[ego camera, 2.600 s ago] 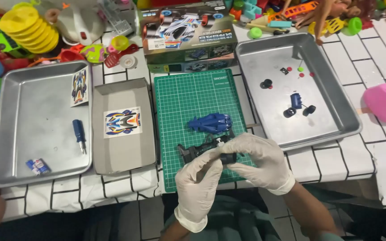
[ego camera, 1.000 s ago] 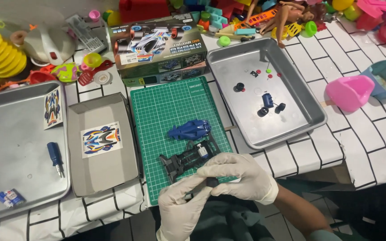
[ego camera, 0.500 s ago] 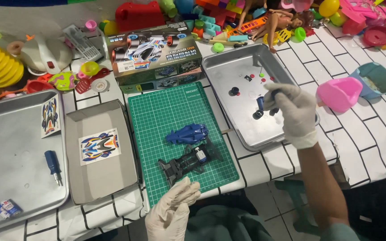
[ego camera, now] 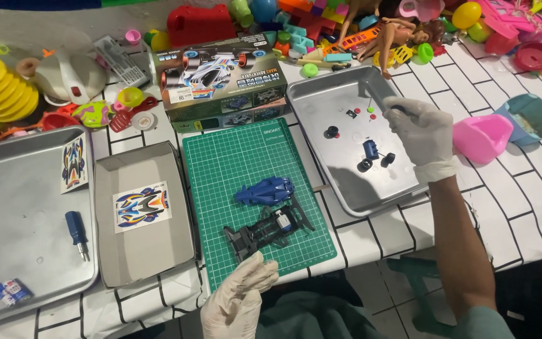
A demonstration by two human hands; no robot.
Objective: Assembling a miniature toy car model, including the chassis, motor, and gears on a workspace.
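Reaching over the right metal tray [ego camera: 321, 107], my right hand [ego camera: 418, 135] is pinching a small dark part; my left hand [ego camera: 239, 298], its grip loosely apart, is resting nearer the black chassis [ego camera: 268, 229].

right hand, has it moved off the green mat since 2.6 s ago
Yes. The right hand has left the green cutting mat and the black chassis and now sits over the right metal tray.

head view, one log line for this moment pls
right hand: gloved, over right metal tray, pinching small dark part | left hand: gloved, at mat edge, empty | black chassis, blue car body: on green cutting mat
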